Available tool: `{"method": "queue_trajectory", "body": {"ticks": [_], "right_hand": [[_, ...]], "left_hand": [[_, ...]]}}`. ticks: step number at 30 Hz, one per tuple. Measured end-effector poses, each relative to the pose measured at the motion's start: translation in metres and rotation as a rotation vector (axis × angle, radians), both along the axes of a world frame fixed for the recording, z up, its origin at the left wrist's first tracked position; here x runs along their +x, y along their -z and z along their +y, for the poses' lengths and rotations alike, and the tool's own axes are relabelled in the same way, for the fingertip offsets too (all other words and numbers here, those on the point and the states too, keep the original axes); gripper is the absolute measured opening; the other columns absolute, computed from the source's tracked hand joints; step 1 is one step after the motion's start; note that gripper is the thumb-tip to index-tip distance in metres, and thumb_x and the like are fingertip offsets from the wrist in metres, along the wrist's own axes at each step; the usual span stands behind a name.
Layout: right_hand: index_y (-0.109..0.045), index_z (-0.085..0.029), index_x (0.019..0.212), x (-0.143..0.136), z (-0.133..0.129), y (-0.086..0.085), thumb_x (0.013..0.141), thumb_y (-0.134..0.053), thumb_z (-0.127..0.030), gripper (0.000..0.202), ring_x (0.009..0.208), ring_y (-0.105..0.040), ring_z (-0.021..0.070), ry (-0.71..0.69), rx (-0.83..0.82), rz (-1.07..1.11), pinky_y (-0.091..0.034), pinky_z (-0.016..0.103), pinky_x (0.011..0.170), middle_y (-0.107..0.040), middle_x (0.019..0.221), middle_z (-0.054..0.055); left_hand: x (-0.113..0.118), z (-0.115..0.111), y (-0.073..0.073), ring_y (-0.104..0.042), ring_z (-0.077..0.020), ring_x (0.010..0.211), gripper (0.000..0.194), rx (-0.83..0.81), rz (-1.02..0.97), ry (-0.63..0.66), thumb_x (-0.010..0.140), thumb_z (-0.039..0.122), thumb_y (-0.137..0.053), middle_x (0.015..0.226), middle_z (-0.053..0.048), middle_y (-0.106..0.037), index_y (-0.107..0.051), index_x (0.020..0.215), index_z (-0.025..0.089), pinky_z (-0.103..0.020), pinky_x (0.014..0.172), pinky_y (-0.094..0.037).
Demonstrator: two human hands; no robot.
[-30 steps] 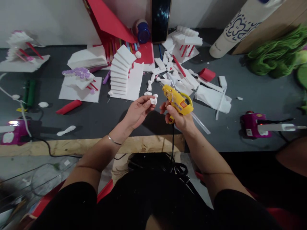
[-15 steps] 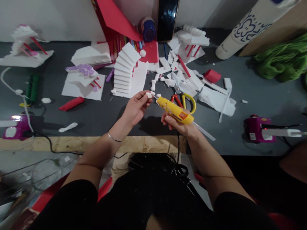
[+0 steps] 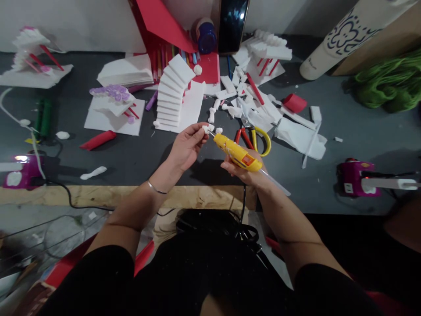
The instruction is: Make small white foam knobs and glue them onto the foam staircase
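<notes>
Between the thumb and fingers of my left hand (image 3: 188, 147) is a small white piece (image 3: 208, 128), perhaps foam or clay. My right hand (image 3: 242, 167) is wrapped round a yellow hot glue gun (image 3: 237, 151), its nozzle pointing up and left at that piece and touching or nearly touching it. A clear glue stick (image 3: 275, 182) sticks out of the gun's back end. Scissors (image 3: 262, 140) with a yellow handle and red handles lie just right of the gun. Above my left hand stands a curved white foam staircase (image 3: 170, 98) on a white base.
White scraps (image 3: 259, 116) spread right of centre. Small foam models stand left (image 3: 113, 107) and back right (image 3: 268, 55). A phone (image 3: 233, 26), blue jar (image 3: 206, 37), white bottle (image 3: 342, 37) and green yarn (image 3: 388, 83) line the back. Purple power sockets (image 3: 358, 177) sit at both sides.
The glue gun has tilted and shifted slightly down and left, with its nozzle still at the white piece. My left hand has barely moved. The whole view has shifted a little.
</notes>
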State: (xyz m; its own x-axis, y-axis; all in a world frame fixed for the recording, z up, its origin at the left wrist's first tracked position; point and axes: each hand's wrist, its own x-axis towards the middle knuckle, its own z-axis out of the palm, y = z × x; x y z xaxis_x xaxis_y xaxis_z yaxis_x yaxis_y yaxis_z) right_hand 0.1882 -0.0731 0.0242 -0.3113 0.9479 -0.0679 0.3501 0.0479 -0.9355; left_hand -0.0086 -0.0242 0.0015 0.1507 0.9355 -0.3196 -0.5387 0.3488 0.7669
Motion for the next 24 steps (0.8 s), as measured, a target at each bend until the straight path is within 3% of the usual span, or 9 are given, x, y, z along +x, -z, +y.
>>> {"method": "queue_trajectory", "body": {"ticks": [8,19,24], "right_hand": [[-0.052,-0.027,0.065,-0.001,0.002,-0.003,0.083,-0.073,-0.07,0.051,0.063,-0.057,0.0168,-0.015,0.014,-0.037,-0.053,0.037,0.061,-0.055,0.063,-0.001],[-0.053,-0.027,0.065,0.001,0.001,0.007,0.083,-0.077,-0.063,0.047,0.064,-0.059,0.018,0.026,0.098,-0.059,-0.057,0.039,0.062,-0.056,0.064,-0.001],[-0.053,-0.027,0.065,0.0,0.001,0.004,0.082,-0.076,-0.068,0.05,0.058,-0.055,0.0156,0.031,0.105,-0.032,-0.052,0.036,0.058,-0.054,0.06,-0.003]], "left_hand": [[0.0,-0.001,-0.005,-0.061,-0.0036,0.066,0.01,-0.026,-0.006,-0.013,0.087,0.012,-0.081,0.076,0.003,-0.071,-0.079,0.082,0.02,-0.014,0.069,-0.05],[0.001,-0.001,-0.006,-0.062,-0.0046,0.068,0.009,-0.026,0.017,-0.003,0.084,0.013,-0.084,0.077,0.003,-0.072,-0.078,0.081,0.019,-0.015,0.07,-0.05],[0.001,-0.001,-0.005,-0.06,-0.0035,0.066,0.011,-0.03,-0.011,-0.004,0.086,0.009,-0.081,0.077,0.003,-0.072,-0.079,0.08,0.019,-0.014,0.069,-0.05]]}}
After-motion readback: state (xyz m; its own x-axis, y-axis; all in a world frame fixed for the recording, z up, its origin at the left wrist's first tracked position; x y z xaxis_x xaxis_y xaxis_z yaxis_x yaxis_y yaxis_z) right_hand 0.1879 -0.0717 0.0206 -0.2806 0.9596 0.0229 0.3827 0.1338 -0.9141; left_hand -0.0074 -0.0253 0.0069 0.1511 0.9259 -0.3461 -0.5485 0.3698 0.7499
